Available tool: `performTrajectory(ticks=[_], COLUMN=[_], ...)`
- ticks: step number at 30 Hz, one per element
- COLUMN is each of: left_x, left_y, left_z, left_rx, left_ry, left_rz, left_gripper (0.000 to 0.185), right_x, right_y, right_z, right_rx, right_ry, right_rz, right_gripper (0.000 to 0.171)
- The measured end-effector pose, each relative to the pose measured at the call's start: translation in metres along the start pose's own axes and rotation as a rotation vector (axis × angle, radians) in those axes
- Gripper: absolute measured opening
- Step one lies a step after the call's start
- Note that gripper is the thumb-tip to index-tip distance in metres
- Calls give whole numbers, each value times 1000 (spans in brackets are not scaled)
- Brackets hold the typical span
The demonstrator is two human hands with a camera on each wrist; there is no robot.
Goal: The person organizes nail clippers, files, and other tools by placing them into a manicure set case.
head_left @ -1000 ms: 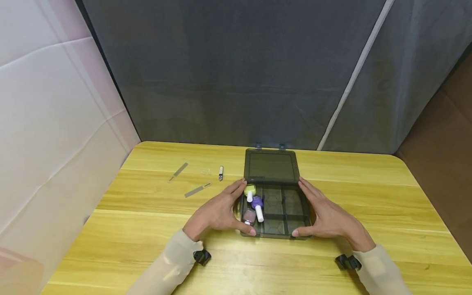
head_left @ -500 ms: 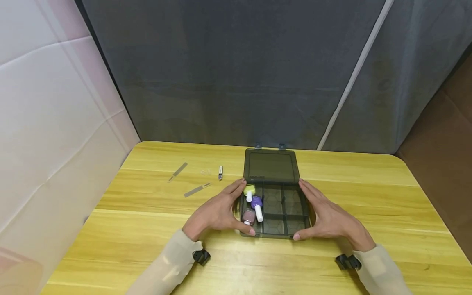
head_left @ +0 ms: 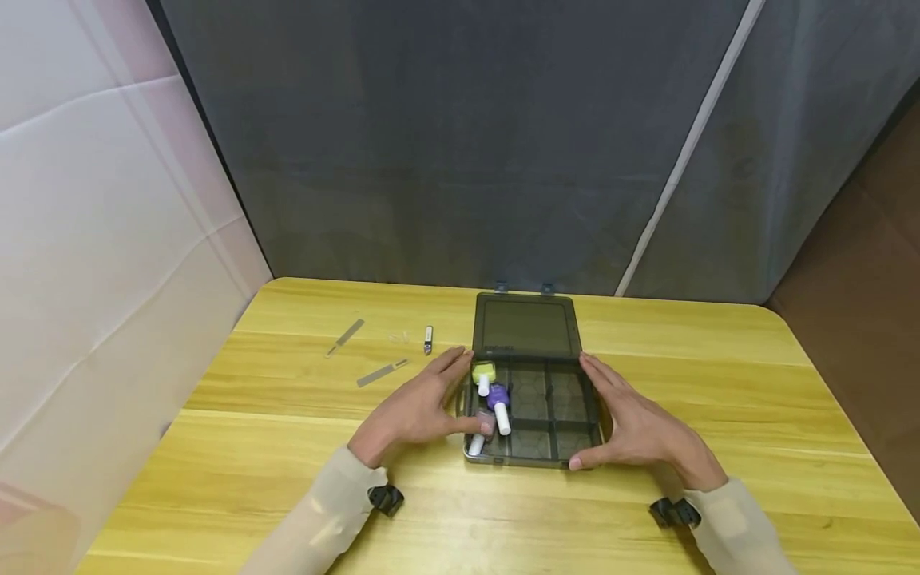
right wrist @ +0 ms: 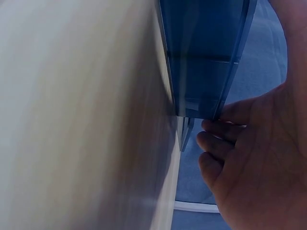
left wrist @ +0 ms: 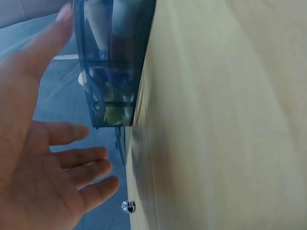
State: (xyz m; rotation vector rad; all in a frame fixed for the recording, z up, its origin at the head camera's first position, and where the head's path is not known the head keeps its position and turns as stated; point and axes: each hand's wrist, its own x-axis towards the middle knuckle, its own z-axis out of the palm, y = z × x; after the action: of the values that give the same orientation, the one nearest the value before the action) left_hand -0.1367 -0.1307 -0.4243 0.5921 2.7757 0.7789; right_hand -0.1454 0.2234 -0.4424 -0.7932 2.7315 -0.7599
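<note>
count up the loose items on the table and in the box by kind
nail polish bottles in the organizer box: 3 (yellow-green cap, purple, pink)
nail files on the table: 2 ()
nail clipper: 1
organizer box: 1
total: 7

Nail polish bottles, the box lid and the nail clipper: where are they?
purple nail polish bottle (head_left: 499, 395), head view, purple body.
box lid (head_left: 527, 326), head view, middle of panel.
nail clipper (head_left: 428, 339), head view, its middle.
</note>
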Motion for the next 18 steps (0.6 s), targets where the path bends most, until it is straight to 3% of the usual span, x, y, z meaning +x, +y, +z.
performTrajectory(ticks=[6, 12, 18], left_x=[0, 1, -1], left_y=[-8, -14, -21], left_z=[-6, -9, -15], left_rx=[-12, -30, -81], left_ry=[80, 120, 198], left_rz=[-22, -13, -49], left_gripper=[98, 89, 78], right_x=[1, -1, 1], right_y=[0, 2, 1], right_z=[2, 2, 1], right_rx=[9, 7, 6], right_ry=[1, -4, -3], right_rz=[0, 6, 10], right_gripper=[145, 145, 145])
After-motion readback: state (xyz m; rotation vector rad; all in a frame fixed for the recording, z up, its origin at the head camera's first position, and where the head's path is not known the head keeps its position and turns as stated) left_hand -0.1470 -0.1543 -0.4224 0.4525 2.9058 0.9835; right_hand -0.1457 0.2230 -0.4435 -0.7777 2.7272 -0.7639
